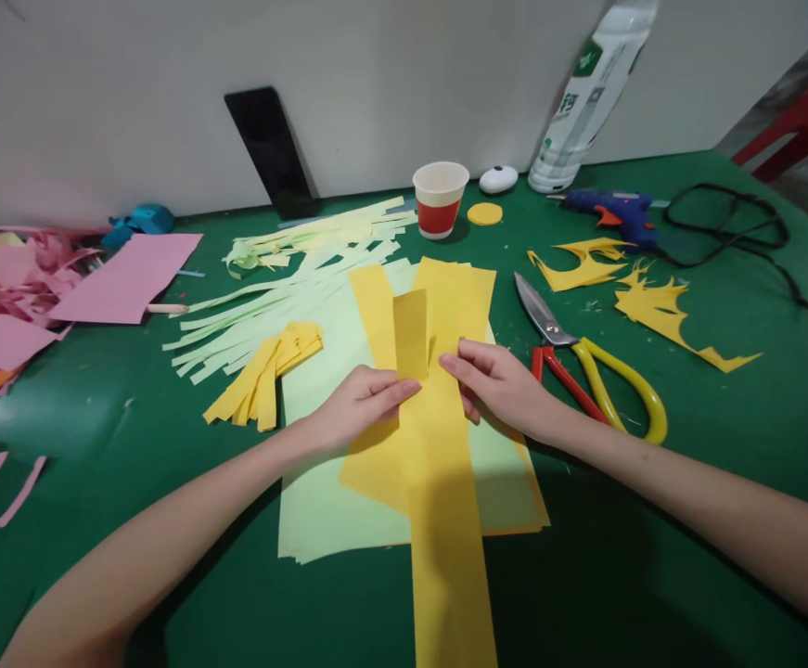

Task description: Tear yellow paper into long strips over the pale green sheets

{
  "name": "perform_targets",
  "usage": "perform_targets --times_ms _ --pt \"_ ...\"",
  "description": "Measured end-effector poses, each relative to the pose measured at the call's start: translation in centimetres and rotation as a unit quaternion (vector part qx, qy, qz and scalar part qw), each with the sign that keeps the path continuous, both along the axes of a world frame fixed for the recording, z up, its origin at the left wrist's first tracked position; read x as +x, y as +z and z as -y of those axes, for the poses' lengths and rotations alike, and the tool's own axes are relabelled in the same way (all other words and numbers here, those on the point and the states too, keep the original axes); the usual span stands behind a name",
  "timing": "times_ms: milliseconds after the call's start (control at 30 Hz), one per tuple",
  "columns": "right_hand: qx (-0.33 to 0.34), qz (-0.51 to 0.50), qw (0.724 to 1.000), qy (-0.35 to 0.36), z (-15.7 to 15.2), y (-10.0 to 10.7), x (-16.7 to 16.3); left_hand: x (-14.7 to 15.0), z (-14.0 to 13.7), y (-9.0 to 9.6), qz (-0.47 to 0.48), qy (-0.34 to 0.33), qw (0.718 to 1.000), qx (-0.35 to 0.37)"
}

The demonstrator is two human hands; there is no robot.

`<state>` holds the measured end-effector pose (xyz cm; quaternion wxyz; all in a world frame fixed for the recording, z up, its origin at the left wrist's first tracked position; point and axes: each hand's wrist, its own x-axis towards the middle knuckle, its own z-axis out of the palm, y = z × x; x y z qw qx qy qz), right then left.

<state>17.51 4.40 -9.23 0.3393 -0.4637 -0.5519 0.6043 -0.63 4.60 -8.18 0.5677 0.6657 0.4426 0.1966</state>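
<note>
A long yellow paper strip (445, 520) runs from the middle of the table toward me, its far part folded up on the left. My left hand (365, 401) pinches its left edge at the base of the upright flap (411, 334). On the other edge, my right hand (497, 382) grips the strip between thumb and fingers; some fingers are hidden behind the paper. Under the strip lie more yellow pieces (372, 468) on a stack of pale green sheets (334, 529). A fringed yellow paper bundle (264, 376) rests left of my left hand.
Scissors (584, 357) with red and yellow handles lie to the right, near yellow scraps (674, 320). Behind stand a paper cup (441, 199), a bottle (591, 97) and a phone (271, 153). A blue glue gun (616, 211) trails its cord. Pink paper (129, 278) and green strips (257, 315) lie left.
</note>
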Motion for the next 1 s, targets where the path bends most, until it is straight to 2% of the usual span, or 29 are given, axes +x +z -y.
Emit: perform_targets --times_ms 167,333,433,600,1000 --pt "-0.006 -0.015 1.0 -0.012 -0.18 -0.23 0.02 0.12 0.03 -0.16 0.007 0.032 0.999 0.007" --pt "0.017 -0.028 0.999 0.016 -0.13 -0.03 0.17 -0.01 0.17 -0.42 0.014 0.051 0.999 -0.001" --pt "0.049 -0.017 0.999 0.013 -0.12 0.28 0.15 -0.03 0.2 -0.29 0.019 0.035 0.999 -0.006" --pt "0.059 -0.014 0.998 0.007 -0.2 0.27 0.11 -0.04 0.19 0.0 -0.022 -0.042 0.999 0.006" --pt "0.076 -0.02 0.997 -0.005 -0.05 -0.14 0.15 0.19 0.18 -0.27 -0.011 0.007 1.0 0.01"
